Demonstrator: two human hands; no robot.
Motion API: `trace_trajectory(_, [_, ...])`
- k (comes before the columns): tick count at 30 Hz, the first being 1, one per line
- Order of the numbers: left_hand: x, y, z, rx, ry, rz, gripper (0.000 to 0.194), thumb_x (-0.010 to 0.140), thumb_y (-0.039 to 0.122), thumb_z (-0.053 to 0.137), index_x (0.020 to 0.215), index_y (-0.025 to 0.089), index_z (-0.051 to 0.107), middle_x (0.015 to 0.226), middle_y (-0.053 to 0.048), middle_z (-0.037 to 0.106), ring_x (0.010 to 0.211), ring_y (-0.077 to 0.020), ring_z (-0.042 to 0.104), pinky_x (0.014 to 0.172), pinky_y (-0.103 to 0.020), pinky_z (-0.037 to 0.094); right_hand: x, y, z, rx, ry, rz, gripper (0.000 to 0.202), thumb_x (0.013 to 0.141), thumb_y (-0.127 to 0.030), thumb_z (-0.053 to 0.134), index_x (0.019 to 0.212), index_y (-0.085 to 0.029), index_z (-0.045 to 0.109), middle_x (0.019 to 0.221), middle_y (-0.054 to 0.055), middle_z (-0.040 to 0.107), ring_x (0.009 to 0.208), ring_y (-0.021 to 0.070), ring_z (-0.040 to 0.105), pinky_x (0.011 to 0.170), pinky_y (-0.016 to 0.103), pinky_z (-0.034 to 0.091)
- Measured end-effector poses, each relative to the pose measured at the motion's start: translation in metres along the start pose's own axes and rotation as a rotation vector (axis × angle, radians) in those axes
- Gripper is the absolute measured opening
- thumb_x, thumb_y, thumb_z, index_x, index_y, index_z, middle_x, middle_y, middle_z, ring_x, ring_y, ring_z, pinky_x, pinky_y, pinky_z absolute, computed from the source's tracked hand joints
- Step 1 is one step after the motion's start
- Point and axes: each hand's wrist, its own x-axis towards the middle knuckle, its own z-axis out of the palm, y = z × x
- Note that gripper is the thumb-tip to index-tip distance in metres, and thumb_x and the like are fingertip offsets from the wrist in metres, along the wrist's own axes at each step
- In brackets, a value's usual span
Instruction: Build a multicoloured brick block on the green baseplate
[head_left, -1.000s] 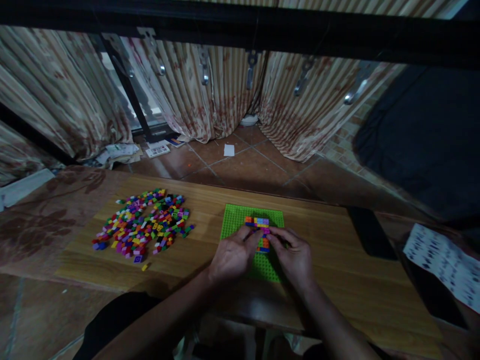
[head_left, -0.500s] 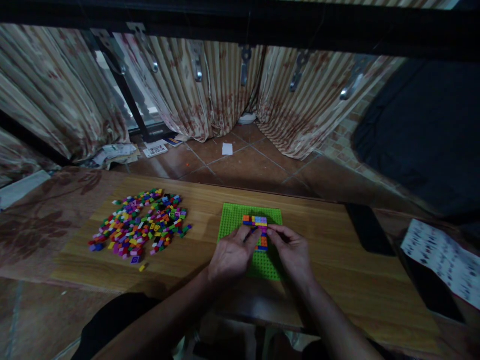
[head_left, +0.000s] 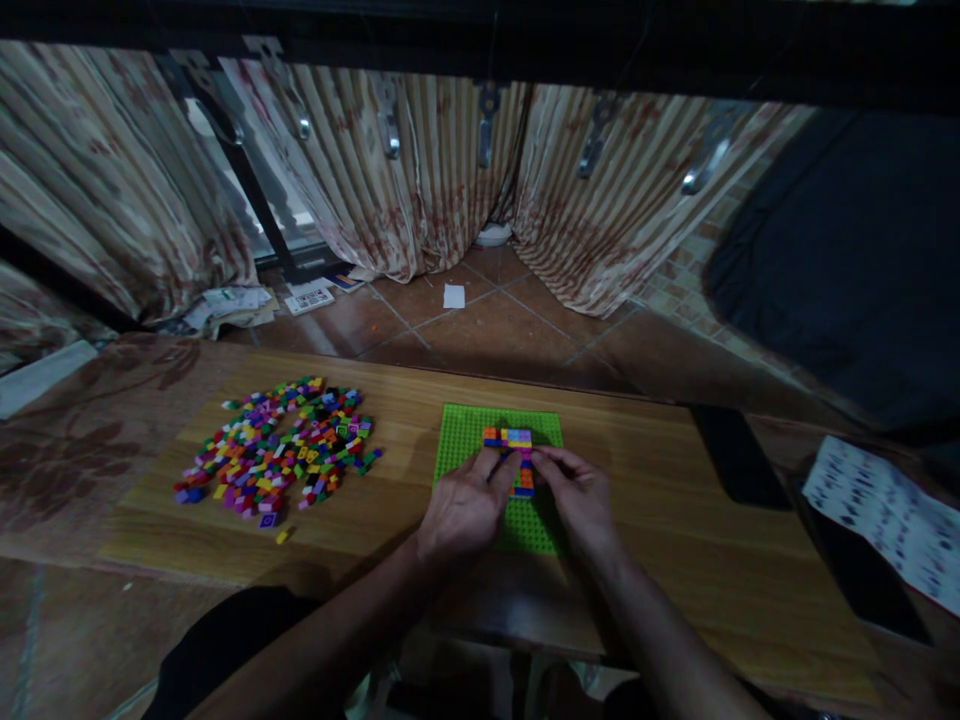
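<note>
On the green baseplate [head_left: 465, 424], a brick build [head_left: 523, 479] is partly assembled, touched by left hand [head_left: 460, 510] and right hand [head_left: 582, 500] (any pinch can't be told); left of the baseplate, loose bricks [head_left: 308, 454] are unplaced.

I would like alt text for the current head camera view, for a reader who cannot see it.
A person's left hand and right hand work at a small build of colourful bricks on a green studded baseplate. The baseplate lies on a wooden table, with a pile of loose bricks to its left; striped curtains hang beyond.
</note>
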Motion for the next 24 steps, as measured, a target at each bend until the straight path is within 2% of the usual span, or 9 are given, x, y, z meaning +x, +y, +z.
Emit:
trace_trajectory(16, [0.003, 0.0019, -0.0002, 0.024, -0.082, -0.026, 0.045, 0.095, 0.018, 0.034, 0.14, 0.019, 0.041, 0.117, -0.012, 0.056, 0.098, -0.0219, 0.06, 0.081, -0.036, 0.057, 0.0026, 0.0043, 0.0001, -0.008, 0.008, 0.012, 0.034, 0.065, -0.05, 0.074, 0.073, -0.017, 0.073, 0.065, 0.002, 0.069, 0.056, 0.0131, 0.057, 0.055, 0.025, 0.044])
trace_trajectory(24, [0.0005, 0.0002, 0.0037, 0.014, -0.044, -0.028, 0.045, 0.094, 0.017, 0.036, 0.139, 0.022, 0.042, 0.116, -0.01, 0.057, 0.099, -0.0206, 0.06, 0.082, -0.033, 0.056, 0.0027, 0.0051, 0.0011, 0.013, 0.01, 0.025, 0.036, 0.062, -0.052, 0.075, 0.07, -0.017, 0.072, 0.062, 0.001, 0.067, 0.053, 0.0131, 0.056, 0.053, 0.025, 0.044])
